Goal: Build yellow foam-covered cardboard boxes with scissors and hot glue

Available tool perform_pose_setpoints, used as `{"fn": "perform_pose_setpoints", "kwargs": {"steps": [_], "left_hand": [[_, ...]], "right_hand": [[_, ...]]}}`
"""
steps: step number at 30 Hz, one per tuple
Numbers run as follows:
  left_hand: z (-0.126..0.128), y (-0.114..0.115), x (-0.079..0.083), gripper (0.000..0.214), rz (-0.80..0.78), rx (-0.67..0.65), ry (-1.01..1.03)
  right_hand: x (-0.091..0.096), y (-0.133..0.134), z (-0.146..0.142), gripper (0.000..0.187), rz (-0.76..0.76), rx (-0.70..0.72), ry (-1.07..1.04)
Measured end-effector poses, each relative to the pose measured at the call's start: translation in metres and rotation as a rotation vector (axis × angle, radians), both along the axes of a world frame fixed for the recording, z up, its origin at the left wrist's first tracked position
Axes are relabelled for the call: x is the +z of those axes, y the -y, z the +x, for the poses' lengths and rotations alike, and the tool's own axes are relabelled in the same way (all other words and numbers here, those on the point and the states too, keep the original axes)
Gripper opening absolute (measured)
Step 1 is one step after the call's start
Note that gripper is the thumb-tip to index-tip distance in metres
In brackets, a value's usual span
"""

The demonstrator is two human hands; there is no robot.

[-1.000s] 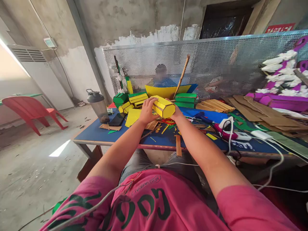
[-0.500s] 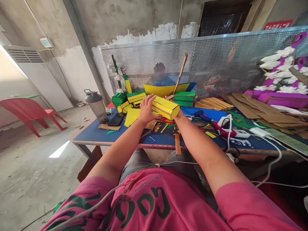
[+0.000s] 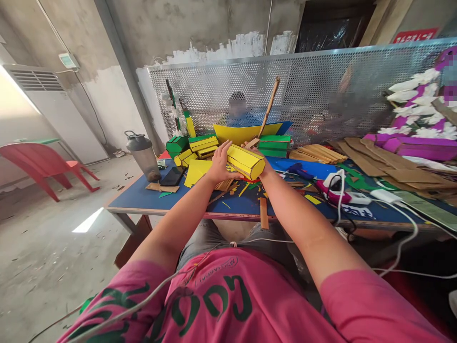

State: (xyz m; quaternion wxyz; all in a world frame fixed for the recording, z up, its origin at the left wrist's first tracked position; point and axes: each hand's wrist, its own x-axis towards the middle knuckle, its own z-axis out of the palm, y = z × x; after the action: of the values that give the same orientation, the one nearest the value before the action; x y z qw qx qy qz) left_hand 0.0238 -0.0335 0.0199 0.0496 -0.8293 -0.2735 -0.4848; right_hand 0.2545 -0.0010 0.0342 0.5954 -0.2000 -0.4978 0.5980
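Above the table's near middle, a yellow six-sided cardboard box (image 3: 245, 162) with dark seams is held between my hands. My left hand (image 3: 220, 166) grips its left end, fingers over the top and thumb below. Behind the box's right part is my right hand (image 3: 263, 164), closed against the far side with most fingers hidden. A small brown cardboard strip (image 3: 253, 143) shows by those fingertips; I cannot tell whether they pinch it. Several yellow boxes (image 3: 203, 144) and a green box (image 3: 274, 146) stand just beyond.
The blue table (image 3: 143, 200) carries scraps, a phone (image 3: 173, 176) and a dark-lidded bottle (image 3: 141, 155). Cardboard strips (image 3: 316, 153), white cables (image 3: 396, 205) and a purple box (image 3: 421, 146) lie rightward. A perforated metal screen (image 3: 303, 90) stands behind; a wooden stick (image 3: 269, 105) leans there.
The yellow box has turned slightly, showing more of its right end. My right fingers show a little more behind it, and my left hand keeps its grip.
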Motion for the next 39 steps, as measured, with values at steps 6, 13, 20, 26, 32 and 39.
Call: {"fn": "perform_pose_setpoints", "kwargs": {"steps": [6, 13, 20, 26, 32, 39], "left_hand": [[-0.002, 0.001, -0.001, 0.140, -0.139, -0.035, 0.064], [-0.003, 0.005, 0.002, 0.113, -0.199, -0.071, 0.079], [-0.008, -0.001, 0.001, 0.102, -0.134, -0.095, 0.030], [-0.007, 0.000, 0.003, 0.085, -0.102, -0.160, -0.024], [-0.007, -0.001, 0.004, 0.076, -0.081, -0.212, -0.036], [-0.007, 0.001, 0.006, 0.073, -0.094, -0.212, -0.013]], "right_hand": [[-0.002, -0.001, 0.003, 0.052, -0.009, -0.031, -0.022], [-0.006, -0.012, 0.003, 0.050, -0.048, -0.040, -0.060], [-0.009, -0.019, 0.002, 0.055, -0.065, -0.133, -0.098], [-0.008, -0.018, 0.001, 0.063, -0.064, -0.153, -0.069], [-0.006, -0.012, 0.001, 0.068, -0.082, -0.149, -0.053], [-0.005, -0.012, 0.002, 0.068, -0.082, -0.134, -0.048]]}}
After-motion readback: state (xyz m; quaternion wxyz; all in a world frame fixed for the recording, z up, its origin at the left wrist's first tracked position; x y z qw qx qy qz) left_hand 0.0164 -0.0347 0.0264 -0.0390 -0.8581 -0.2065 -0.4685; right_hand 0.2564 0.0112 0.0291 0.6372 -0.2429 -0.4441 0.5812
